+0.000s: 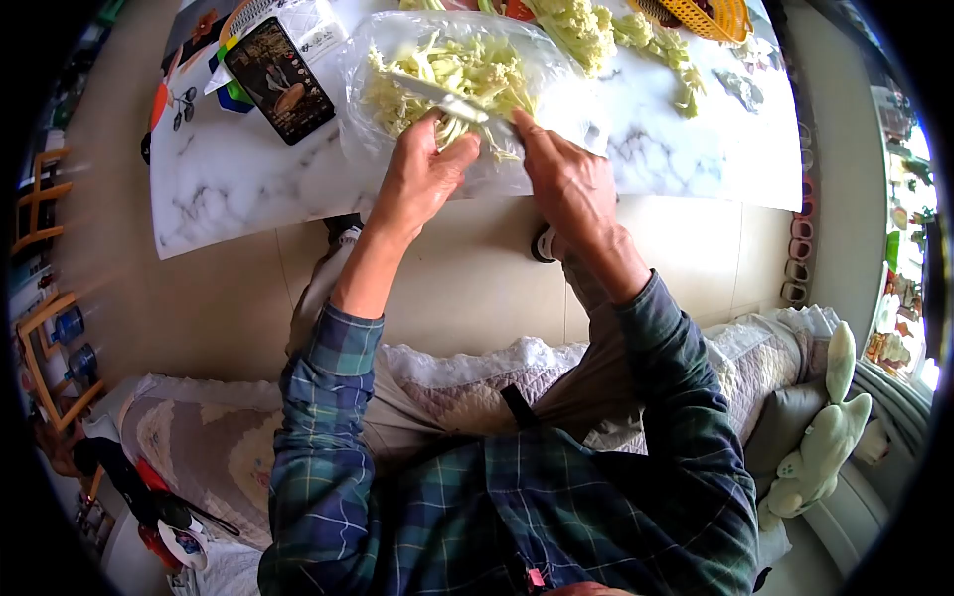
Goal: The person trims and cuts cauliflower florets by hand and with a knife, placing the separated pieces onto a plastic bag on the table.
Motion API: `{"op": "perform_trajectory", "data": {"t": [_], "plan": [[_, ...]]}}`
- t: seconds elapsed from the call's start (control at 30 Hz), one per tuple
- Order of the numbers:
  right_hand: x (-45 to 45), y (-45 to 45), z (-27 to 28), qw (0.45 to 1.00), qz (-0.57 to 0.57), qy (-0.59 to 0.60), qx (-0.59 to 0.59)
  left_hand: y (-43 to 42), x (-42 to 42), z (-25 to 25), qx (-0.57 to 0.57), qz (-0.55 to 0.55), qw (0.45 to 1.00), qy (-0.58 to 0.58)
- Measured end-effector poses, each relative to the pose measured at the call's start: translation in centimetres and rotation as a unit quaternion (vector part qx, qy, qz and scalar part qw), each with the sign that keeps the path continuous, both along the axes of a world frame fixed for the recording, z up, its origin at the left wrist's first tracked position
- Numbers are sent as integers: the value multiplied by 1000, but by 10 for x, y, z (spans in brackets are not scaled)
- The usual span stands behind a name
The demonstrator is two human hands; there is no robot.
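My right hand (568, 179) is closed round the handle of a knife (442, 98), whose blade points up and left over the cut pieces. My left hand (430, 164) is closed by a pale green stem piece (457, 131), pinched just below the blade. Beneath both hands lies a clear plastic bag (363, 119) on the marble-patterned table, with a heap of cut cauliflower pieces (467, 65) on it. Larger cauliflower florets (576, 35) rest beyond the bag to the right.
A phone (279, 81) showing a picture stands or lies left of the bag. A yellow basket (717, 20) sits at the back right, near a crumpled clear wrapper (738, 89). The near edge of the table (696, 189) runs below my wrists.
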State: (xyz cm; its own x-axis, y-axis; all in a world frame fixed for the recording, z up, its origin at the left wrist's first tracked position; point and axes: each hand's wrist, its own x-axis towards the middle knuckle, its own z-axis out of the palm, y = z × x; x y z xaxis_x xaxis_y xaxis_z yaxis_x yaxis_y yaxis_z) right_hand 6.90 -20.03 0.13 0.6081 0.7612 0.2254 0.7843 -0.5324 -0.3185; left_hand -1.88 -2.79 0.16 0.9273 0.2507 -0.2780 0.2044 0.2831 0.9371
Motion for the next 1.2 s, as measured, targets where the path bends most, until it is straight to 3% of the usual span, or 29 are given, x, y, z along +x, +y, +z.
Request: {"op": "perform_trajectory", "data": {"t": [0.1, 0.2, 0.27, 0.43, 0.5, 0.63, 0.67, 0.8, 0.83, 0.9, 0.97, 1.03, 1.07, 1.1, 1.2], "plan": [[4, -3, -2, 997, -44, 16, -55, 0, 0, 5, 10, 18, 1000, -2], [-7, 4, 10, 998, -21, 35, 45, 6, 1, -1, 22, 12, 1000, 3], [-15, 12, 13, 999, 8, 18, 51, 8, 3, -17, 119, -33, 992, 19], [-18, 19, 11, 998, 43, -11, 51, 1, 3, -11, 81, 24, 996, -40], [-17, 19, 10, 998, 45, -7, 53, 0, 3, -13, 127, 29, 985, -109], [-17, 18, 12, 997, 49, -4, 60, -1, 2, -10, 60, 14, 998, -29], [-17, 18, 12, 997, 49, 1, 64, -4, 2, -23, 94, 30, 991, -91], [-19, 19, 16, 996, 47, 2, 76, -4, 1, -23, 98, 9, 987, -125], [-20, 20, 19, 997, 42, -1, 66, -4, 2, -26, 164, 20, 971, -171], [-21, 22, 21, 998, 21, 16, 49, -3, 5, -24, 126, 15, 979, -162], [-19, 24, 19, 996, 24, 18, 80, -2, 6, -15, 162, 20, 973, -162], [-17, 26, 18, 974, -10, 130, 188, -3, 8, -3, 120, 44, 990, -65], [-17, 26, 24, 949, -78, 245, 181, -2, 9, -6, 112, 50, 989, -81], [-9, 26, 18, 896, -105, 366, 230, -2, 9, -4, 108, 49, 989, -84], [-2, 37, 37, 795, -123, 521, 285, -3, 9, -1, 78, 30, 992, -99]]}}
